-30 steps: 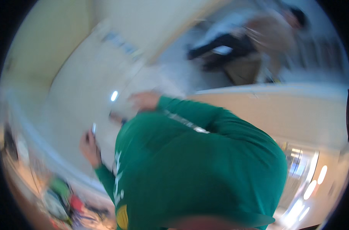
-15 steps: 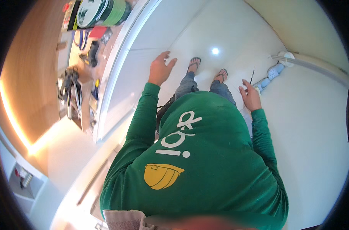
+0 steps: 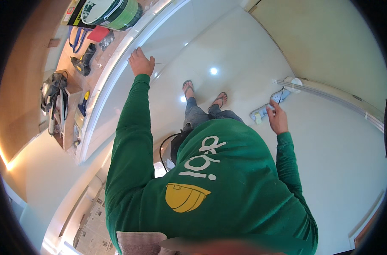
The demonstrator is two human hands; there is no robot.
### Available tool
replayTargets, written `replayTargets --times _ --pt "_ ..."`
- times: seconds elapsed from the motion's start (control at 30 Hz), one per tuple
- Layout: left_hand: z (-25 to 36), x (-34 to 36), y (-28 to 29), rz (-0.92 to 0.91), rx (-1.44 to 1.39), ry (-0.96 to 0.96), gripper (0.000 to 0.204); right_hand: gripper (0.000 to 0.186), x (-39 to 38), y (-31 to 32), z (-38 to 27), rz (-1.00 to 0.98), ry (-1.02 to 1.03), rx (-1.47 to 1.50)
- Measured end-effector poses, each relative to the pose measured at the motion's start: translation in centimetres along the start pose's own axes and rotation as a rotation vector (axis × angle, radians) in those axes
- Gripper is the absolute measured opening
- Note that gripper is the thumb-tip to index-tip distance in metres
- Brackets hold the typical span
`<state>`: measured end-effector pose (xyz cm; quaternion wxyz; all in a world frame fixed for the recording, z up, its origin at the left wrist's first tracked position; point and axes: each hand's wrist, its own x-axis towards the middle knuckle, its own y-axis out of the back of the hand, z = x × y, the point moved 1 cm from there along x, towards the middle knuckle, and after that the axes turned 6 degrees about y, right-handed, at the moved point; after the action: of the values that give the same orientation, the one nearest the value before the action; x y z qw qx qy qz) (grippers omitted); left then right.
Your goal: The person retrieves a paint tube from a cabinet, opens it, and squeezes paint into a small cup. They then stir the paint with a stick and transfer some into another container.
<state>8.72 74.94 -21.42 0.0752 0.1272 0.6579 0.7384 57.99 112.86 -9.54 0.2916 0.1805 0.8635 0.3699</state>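
At the edge of a white-fronted counter (image 3: 103, 100) on my left, my left hand (image 3: 141, 64) reaches out with its fingers spread and nothing in it. The fingertips are at the rim; whether they touch it I cannot tell. My right hand (image 3: 279, 121) hangs over the floor at the right, its fingers bent. A thin dark stick (image 3: 281, 98), like a pencil, sticks out past those fingers, its lower part hidden in the hand. On the counter, nearest my left hand, lie a black-and-yellow cordless drill (image 3: 84, 60) and a grey crumpled piece (image 3: 106, 41).
A green bucket (image 3: 121, 17) with white residue stands on the counter. Farther back are a dark power tool (image 3: 54, 95) and a yellow-blue hand tool (image 3: 84, 103). Light blue clogs (image 3: 261, 113) and a white roll (image 3: 293, 83) lie beside long metal strips (image 3: 325, 94) near the wall.
My left hand has moved left and up to the counter's edge. The view has shifted toward the counter, and my feet stand farther left in it. The thin stick stays with my right hand.
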Motion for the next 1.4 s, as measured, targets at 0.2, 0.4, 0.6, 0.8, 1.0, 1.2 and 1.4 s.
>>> replayTargets --times 0.2,0.4,0.6,0.8,1.0,1.2,1.4 --pt "3.6 -4.6 0.9 0.02 -0.045 0.024 0.058 0.048 -3.5 -2.2 -1.0 -0.077 -0.099 -0.017" --pt "11.1 -11.5 1.9 -0.108 -0.221 -0.072 0.039 0.048 -1.4 -3.0 -2.7 -0.045 -0.01 -0.005" --pt "17.1 -13.4 0.3 -0.236 -0.48 -0.236 0.035 0.049 -0.4 -2.6 -4.4 -0.037 0.032 -0.037" --pt "5.1 -2.8 -4.2 -0.352 0.242 -0.318 0.054 0.051 -3.6 -3.1 -3.2 -0.077 -0.07 -0.032" --pt "-6.6 1.2 -8.0 -0.423 0.988 -0.54 0.036 0.05 -8.5 -5.6 -0.1 -0.1 -0.215 0.04" --pt "-3.9 -5.4 -8.3 -0.408 0.842 -0.446 0.03 0.047 -11.0 -8.1 3.6 -0.078 -0.225 0.106" --pt "-1.6 -19.4 -4.6 -0.693 0.885 -0.502 0.031 0.048 -8.5 -11.5 7.8 -0.104 -0.163 0.163"
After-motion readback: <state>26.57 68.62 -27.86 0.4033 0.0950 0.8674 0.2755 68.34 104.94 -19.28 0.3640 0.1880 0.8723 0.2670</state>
